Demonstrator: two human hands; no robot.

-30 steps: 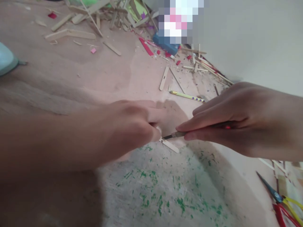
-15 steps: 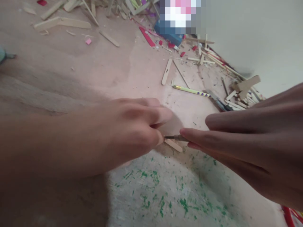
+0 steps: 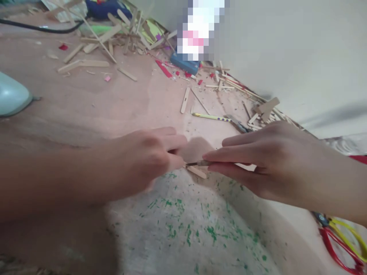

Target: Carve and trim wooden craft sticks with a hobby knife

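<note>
At the middle of the worktop, my left hand (image 3: pixel 155 154) is closed, its thumb and fingers pinching a wooden craft stick (image 3: pixel 197 172) against the surface. Only the stick's right end sticks out. My right hand (image 3: pixel 246 156) grips a slim tool with a narrow dark metal tip (image 3: pixel 197 163) between thumb and fingers. The tip lies over the stick, close to my left thumb; whether it touches the wood I cannot tell. Above the hands lie a yellow-green pencil (image 3: pixel 212 116), another craft stick (image 3: pixel 185 100) and a grey-bladed tool (image 3: pixel 239 124) partly behind my right hand.
A heap of craft sticks (image 3: pixel 114 36) lies at the back left, a blue block (image 3: pixel 185 64) at the back. A pale bottle with a nozzle (image 3: pixel 13 95) is at left. Red-and-yellow-handled scissors (image 3: pixel 341 242) lie at lower right. Green paint marks the worktop (image 3: pixel 160 236); a wall (image 3: pixel 301 57) borders it.
The view has shifted, bringing the scissors and more of the bottle and heap into sight. More of my right hand shows; both hands keep their hold, with the tip still near my left thumb.
</note>
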